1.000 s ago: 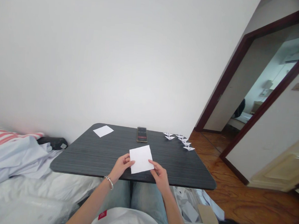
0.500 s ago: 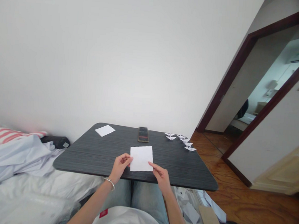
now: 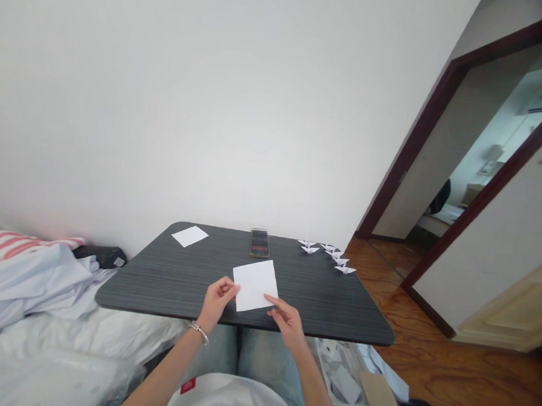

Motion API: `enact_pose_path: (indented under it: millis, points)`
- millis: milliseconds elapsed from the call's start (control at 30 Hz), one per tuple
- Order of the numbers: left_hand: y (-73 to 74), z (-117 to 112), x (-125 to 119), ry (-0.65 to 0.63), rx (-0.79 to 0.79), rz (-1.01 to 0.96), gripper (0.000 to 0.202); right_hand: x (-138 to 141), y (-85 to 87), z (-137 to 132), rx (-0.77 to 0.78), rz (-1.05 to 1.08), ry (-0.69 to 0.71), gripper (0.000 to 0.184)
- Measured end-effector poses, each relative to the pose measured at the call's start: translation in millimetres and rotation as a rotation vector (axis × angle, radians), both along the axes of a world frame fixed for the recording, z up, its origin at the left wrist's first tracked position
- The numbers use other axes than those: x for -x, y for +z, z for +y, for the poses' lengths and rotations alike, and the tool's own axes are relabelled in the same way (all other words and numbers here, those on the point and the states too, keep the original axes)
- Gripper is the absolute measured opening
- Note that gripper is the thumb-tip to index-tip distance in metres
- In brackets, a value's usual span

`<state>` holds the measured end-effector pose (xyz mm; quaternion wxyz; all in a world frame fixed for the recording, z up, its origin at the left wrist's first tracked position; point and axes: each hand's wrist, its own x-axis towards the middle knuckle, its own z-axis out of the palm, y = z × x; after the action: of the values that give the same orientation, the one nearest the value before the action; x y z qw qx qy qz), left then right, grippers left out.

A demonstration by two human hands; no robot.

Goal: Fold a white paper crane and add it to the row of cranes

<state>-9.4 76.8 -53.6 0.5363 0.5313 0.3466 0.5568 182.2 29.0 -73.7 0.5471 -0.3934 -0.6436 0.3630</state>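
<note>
A square sheet of white paper (image 3: 255,283) is tilted a little over the dark table, near its front edge. My left hand (image 3: 216,298), with a silver bangle at the wrist, pinches the sheet's left edge between thumb and fingers. The index finger of my right hand (image 3: 287,318) lies stretched on the lower right part of the sheet. Its thumb is apart, below the paper's edge, and this hand is not gripping. Several folded white paper cranes (image 3: 336,255) stand at the table's back right. Another white sheet (image 3: 190,236) lies at the back left.
A phone (image 3: 259,243) lies at the back middle of the dark table (image 3: 153,287), against the white wall. Bedding and clothes (image 3: 28,285) are heaped on the left. Below the table's right side is a box of papers (image 3: 344,381).
The sheet has turned slightly counterclockwise, its right side rising. My right thumb and index finger have parted from their hold on its right edge. My left hand keeps its pinch.
</note>
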Motion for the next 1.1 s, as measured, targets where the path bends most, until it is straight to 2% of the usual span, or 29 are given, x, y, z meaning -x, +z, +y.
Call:
enact_pose_path:
  millis: [100,333,433,567,733,900,1100]
  points:
    - [-2.0,0,0,-0.029,0.01,-0.039,0.023,8,-0.7,-2,-0.026,-0.025,0.02,0.034]
    - [0.6,-1,3,-0.158,0.079,-0.093,0.024,7,-8.4,1,0.002,0.18,-0.024,0.03]
    - [4.7,-4,3,-0.137,0.044,-0.09,0.029,5,-9.6,2,0.013,0.217,-0.006,0.027]
    - [4.5,-4,2,-0.084,0.0,-0.008,0.048,6,-8.4,3,0.04,0.245,0.018,0.025]
    - [-1.4,-2,1,-0.026,-0.003,0.006,0.041,8,-5.5,2,0.036,0.222,0.009,0.029]
    - [-0.6,-4,1,0.014,-0.003,-0.007,0.038,10,-10.1,3,0.05,0.146,0.09,0.032]
    - [-1.8,-4,-2,0.09,0.0,-0.027,0.037,12,-15.5,4,-0.006,0.095,0.001,0.033]
